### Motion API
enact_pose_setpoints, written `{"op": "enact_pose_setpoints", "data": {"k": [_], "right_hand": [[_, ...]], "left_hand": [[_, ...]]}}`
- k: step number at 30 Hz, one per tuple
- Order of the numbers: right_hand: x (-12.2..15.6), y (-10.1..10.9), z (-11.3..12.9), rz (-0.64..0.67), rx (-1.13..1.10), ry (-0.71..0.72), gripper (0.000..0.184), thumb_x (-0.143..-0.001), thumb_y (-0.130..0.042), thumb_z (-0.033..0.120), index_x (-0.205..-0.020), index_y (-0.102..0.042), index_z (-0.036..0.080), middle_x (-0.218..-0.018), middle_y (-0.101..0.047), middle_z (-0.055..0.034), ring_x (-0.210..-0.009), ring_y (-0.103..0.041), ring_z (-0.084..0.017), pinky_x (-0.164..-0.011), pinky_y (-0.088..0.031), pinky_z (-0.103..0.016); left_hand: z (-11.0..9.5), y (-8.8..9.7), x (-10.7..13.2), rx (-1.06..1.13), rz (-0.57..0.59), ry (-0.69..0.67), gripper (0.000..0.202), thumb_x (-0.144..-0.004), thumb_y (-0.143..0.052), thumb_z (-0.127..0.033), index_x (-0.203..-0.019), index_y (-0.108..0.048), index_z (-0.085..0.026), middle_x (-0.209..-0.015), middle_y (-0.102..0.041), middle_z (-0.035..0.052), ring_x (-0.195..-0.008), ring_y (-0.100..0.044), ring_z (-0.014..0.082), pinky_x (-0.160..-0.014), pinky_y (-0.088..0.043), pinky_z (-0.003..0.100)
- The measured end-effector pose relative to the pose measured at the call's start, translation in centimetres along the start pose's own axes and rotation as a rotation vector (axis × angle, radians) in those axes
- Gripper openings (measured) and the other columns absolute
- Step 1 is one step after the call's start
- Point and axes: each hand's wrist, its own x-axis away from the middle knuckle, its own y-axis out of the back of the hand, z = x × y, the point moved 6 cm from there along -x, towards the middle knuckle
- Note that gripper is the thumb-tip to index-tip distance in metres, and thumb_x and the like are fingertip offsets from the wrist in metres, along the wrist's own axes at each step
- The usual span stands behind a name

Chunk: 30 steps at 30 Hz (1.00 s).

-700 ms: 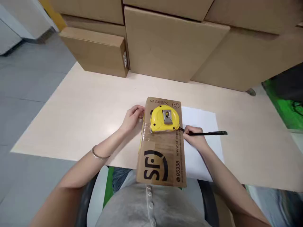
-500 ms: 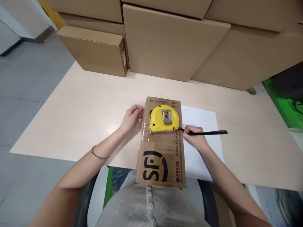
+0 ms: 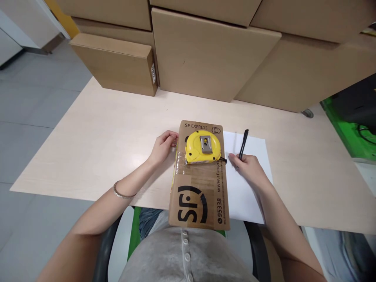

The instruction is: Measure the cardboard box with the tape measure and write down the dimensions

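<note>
A flat brown SF Express cardboard box (image 3: 199, 196) lies on the pale table (image 3: 102, 141), overhanging its near edge. A yellow tape measure (image 3: 202, 148) sits on the box's far half. My left hand (image 3: 161, 148) curls its fingers against the box's left edge. My right hand (image 3: 249, 168) rests on a white sheet of paper (image 3: 249, 196) just right of the box and grips a black pen (image 3: 243, 144), which points away from me. A bracelet circles my left wrist.
Large cardboard boxes (image 3: 211, 55) are stacked along the table's far edge, a smaller one (image 3: 117, 66) at the left. A green and black object (image 3: 352, 117) sits at the right. Grey floor lies to the left.
The pen has swung in my right hand from pointing right to pointing away from me. My left hand, the box and the tape measure have stayed put.
</note>
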Motion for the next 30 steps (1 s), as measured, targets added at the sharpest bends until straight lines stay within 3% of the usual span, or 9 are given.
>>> {"op": "enact_pose_setpoints", "data": {"k": [4,9,12,14,16,18,21,25,30], "right_hand": [[0.3,0.9,0.2,-0.039,0.284,-0.086,0.060,-0.098,-0.052,0.059,-0.048,-0.047,0.026,-0.055,-0.062,-0.0099,-0.063,-0.061,-0.027,-0.062,-0.035,-0.036],[0.9,0.7,1.4,-0.073,0.497,-0.105,0.056,-0.104,-0.047,0.051,-0.057,-0.056,0.023,-0.071,-0.072,-0.0174,-0.074,-0.069,-0.034,-0.065,-0.034,-0.038],[1.4,2.8,2.4,-0.165,0.558,-0.106,0.051,-0.104,-0.049,0.053,-0.069,-0.065,0.020,-0.075,-0.073,-0.0175,-0.075,-0.069,-0.035,-0.065,-0.035,-0.039],[1.8,5.4,4.5,-0.317,0.484,0.047,0.047,-0.103,-0.050,0.055,-0.076,-0.068,0.020,-0.077,-0.073,-0.0147,-0.075,-0.068,-0.032,-0.066,-0.039,-0.039],[2.9,7.8,8.0,-0.421,0.281,0.374,0.045,-0.103,-0.051,0.058,-0.088,-0.073,0.021,-0.086,-0.073,-0.0123,-0.079,-0.067,-0.028,-0.071,-0.046,-0.040],[3.9,8.7,12.0,-0.333,0.100,0.669,0.048,-0.104,-0.050,0.063,-0.114,-0.075,0.023,-0.104,-0.073,-0.0126,-0.096,-0.068,-0.029,-0.085,-0.052,-0.043],[4.6,7.9,17.3,-0.114,0.076,0.885,0.065,-0.100,-0.050,0.074,-0.139,-0.069,0.025,-0.120,-0.070,-0.0137,-0.115,-0.063,-0.033,-0.101,-0.050,-0.052],[4.1,5.9,20.9,0.059,0.116,0.937,0.068,-0.085,-0.070,0.080,-0.123,-0.078,0.024,-0.117,-0.069,-0.0126,-0.117,-0.060,-0.037,-0.108,-0.045,-0.060],[4.0,5.8,19.5,0.139,-0.221,0.813,0.066,-0.070,-0.093,0.064,-0.122,-0.070,0.031,-0.117,-0.074,-0.0054,-0.107,-0.070,-0.031,-0.099,-0.058,-0.050]], "left_hand": [[0.1,0.0,0.0,0.001,0.007,-0.003,0.014,-0.090,-0.062,-0.026,-0.083,-0.073,-0.021,-0.086,-0.075,0.0031,-0.073,-0.062,0.0144,-0.068,-0.048,0.028],[0.1,0.1,0.0,-0.008,0.016,-0.013,0.015,-0.092,-0.062,-0.026,-0.083,-0.073,-0.022,-0.087,-0.075,0.0033,-0.074,-0.063,0.0152,-0.070,-0.049,0.029],[0.1,0.0,0.1,-0.019,0.023,-0.024,0.016,-0.093,-0.062,-0.028,-0.083,-0.073,-0.022,-0.088,-0.075,0.0039,-0.077,-0.064,0.0164,-0.072,-0.051,0.031],[0.3,0.1,0.0,-0.026,0.015,-0.038,0.015,-0.094,-0.062,-0.029,-0.086,-0.072,-0.023,-0.094,-0.076,0.0044,-0.085,-0.066,0.0181,-0.079,-0.054,0.033],[0.3,0.4,0.0,-0.028,-0.019,-0.098,0.014,-0.097,-0.063,-0.034,-0.092,-0.073,-0.025,-0.105,-0.076,0.0051,-0.099,-0.067,0.0204,-0.091,-0.055,0.036],[0.0,0.8,0.1,-0.029,-0.033,-0.224,0.022,-0.099,-0.062,-0.046,-0.106,-0.074,-0.029,-0.120,-0.073,0.0062,-0.115,-0.065,0.0233,-0.103,-0.052,0.041],[-1.0,0.9,0.8,-0.062,0.047,-0.484,0.052,-0.098,-0.056,-0.071,-0.133,-0.066,-0.035,-0.141,-0.064,0.0079,-0.135,-0.058,0.0289,-0.115,-0.047,0.048],[-3.5,0.1,3.8,-0.140,0.184,-0.800,0.081,-0.090,-0.047,-0.089,-0.155,-0.050,-0.039,-0.156,-0.052,0.0085,-0.148,-0.046,0.0357,-0.122,-0.043,0.055],[-6.6,-1.7,7.4,-0.219,0.262,-0.837,0.069,-0.097,-0.056,-0.072,-0.159,-0.048,-0.042,-0.165,-0.044,0.0077,-0.160,-0.034,0.0379,-0.135,-0.026,0.058]]}}
